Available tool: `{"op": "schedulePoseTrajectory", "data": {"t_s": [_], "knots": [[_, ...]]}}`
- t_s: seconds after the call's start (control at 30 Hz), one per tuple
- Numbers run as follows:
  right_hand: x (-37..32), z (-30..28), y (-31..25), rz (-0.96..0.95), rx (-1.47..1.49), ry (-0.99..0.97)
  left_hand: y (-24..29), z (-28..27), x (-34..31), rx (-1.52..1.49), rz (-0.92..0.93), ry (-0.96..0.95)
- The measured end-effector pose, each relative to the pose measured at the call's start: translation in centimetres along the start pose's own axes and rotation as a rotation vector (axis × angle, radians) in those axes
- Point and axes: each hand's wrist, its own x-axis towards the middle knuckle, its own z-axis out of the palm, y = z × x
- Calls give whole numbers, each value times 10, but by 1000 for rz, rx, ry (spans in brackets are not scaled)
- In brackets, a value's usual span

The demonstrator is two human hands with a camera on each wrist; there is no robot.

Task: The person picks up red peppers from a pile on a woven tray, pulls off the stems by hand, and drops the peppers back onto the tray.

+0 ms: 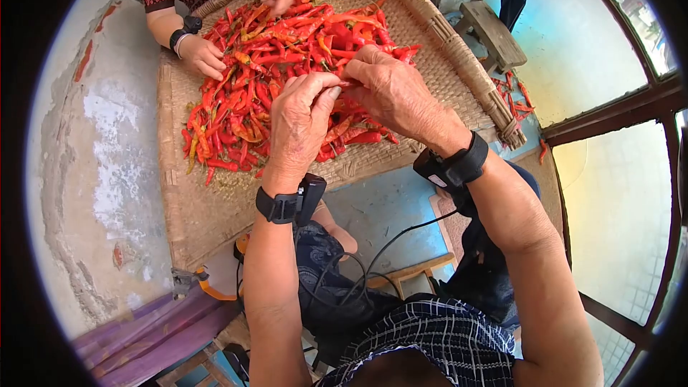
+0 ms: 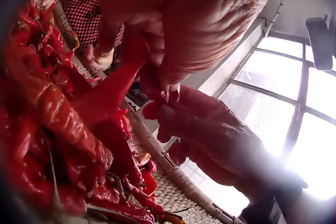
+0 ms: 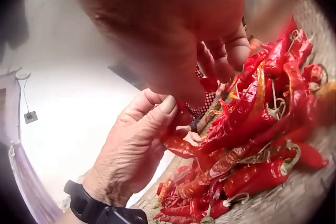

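Over a heap of red chili peppers, both hands meet fingertip to fingertip. My left hand pinches a red chili pepper between thumb and fingers, and its body hangs below the curled fingers. My right hand pinches at the end of the same pepper, thumb against fingertips. In the right wrist view, the left thumb of that left hand presses on the pepper, while the right hand covers part of it. A bit of red shows by the right fingers.
The peppers lie on a large woven tray with a raised rim. Across it, another person's hands reach into the heap. A wooden stool stands at right, with several fallen peppers near it. A cable hangs by my lap.
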Motion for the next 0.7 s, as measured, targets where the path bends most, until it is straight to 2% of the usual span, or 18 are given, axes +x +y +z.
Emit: {"op": "schedulePoseTrajectory", "data": {"t_s": [0.13, 0.2, 0.27, 0.33, 0.4, 0.47, 0.53, 0.6, 0.63, 0.67, 0.7], "knots": [[1, -7, 8, 62, -154, -56, -7, -8, -1, 15, -41, -69], [2, -14, 13, 267, -130, -59, -22, -13, -6, 42, -184, -157], [-1, -24, 21, 283, -62, -96, -28, -17, -9, -1, -249, -142], [-1, -31, 27, 329, 120, -188, -26, -22, -11, -36, -320, -37], [3, -32, 31, 372, 115, -182, -19, -31, -11, -41, -368, -95], [9, -26, 37, 470, 299, 76, -11, -35, -12, 87, -410, -232], [13, -30, 38, 453, 387, 146, -11, -34, -16, -1, -419, -272], [16, -30, 34, 316, 87, 265, -13, -34, -17, -84, -424, -299], [14, -22, 33, 210, -11, 337, -15, -34, -19, 1, -341, -348], [12, -20, 28, 212, -4, 335, -14, -35, -22, 84, -261, -400], [9, -18, 23, 198, 83, 188, -13, -36, -24, 94, -272, -426]]}}
